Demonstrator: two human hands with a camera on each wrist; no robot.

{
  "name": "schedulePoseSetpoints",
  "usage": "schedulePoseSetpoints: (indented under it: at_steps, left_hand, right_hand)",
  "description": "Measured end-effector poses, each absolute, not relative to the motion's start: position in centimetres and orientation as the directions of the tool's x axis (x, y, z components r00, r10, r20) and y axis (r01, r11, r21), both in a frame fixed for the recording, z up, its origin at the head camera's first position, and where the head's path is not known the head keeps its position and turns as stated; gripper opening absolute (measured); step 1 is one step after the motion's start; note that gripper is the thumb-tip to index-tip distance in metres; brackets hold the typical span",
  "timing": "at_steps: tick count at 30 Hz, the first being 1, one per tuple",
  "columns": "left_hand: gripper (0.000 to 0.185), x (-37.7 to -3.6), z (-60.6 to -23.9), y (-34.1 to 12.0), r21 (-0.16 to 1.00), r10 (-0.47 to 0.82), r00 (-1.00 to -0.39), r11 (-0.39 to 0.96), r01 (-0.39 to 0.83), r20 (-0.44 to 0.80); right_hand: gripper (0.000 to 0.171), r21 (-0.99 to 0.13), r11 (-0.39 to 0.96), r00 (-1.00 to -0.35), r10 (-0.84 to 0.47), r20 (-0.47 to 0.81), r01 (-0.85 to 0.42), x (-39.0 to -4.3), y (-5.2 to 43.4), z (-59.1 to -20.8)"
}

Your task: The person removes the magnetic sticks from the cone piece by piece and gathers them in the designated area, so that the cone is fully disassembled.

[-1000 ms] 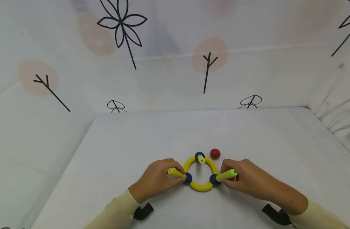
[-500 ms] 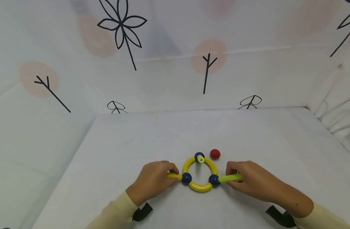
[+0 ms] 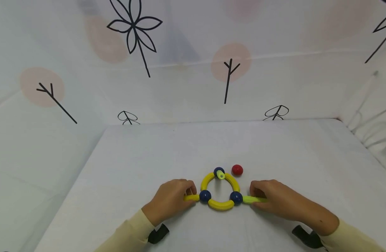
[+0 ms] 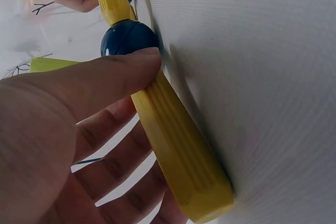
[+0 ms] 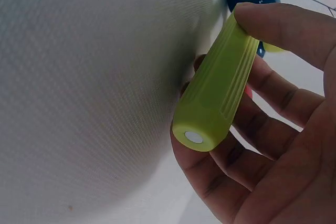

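Three curved yellow magnetic rods [image 3: 221,205] and three blue balls form a ring on the white table. My left hand [image 3: 167,200] pinches a straight yellow magnetic rod [image 4: 178,150] by its inner end, where it meets the left blue ball [image 3: 205,196]. Between thumb and fingers, my right hand [image 3: 275,198] holds a lime-green magnetic rod [image 5: 218,87], joined to the right blue ball [image 3: 236,198]. Both held rods point outward, low over the table. From the far blue ball [image 3: 217,170] a second lime-green rod [image 3: 221,175] sticks up towards the head camera.
A loose red ball [image 3: 237,170] lies just behind the ring, to the right. The white table [image 3: 149,150] reaches back to a white cloth wall [image 3: 186,87] printed with line-drawn plants. Dark straps [image 3: 158,233] show at both wrists.
Both held rods have swung down and outward from a raised tilt to nearly flat, still joined to their blue balls. My right hand has shifted a little outward with its rod.
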State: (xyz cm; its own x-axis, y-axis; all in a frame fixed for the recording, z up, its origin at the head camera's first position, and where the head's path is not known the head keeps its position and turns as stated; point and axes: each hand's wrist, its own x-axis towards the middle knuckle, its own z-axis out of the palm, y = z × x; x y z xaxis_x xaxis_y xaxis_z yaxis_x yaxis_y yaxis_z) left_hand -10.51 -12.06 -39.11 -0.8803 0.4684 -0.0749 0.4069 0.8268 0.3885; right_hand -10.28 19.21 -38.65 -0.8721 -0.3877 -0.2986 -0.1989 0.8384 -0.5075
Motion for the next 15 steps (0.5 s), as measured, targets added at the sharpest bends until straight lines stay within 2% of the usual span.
schedulePoseSetpoints:
  at_steps: [15]
  left_hand:
    - [0.024, -10.56, -38.62, -12.07, 0.365, 0.484, -0.871, 0.828, 0.425, -0.083]
  right_hand:
    - [0.029, -0.433, 0.868, -0.882, -0.384, -0.273, -0.243, -10.68, 18.91, -38.52]
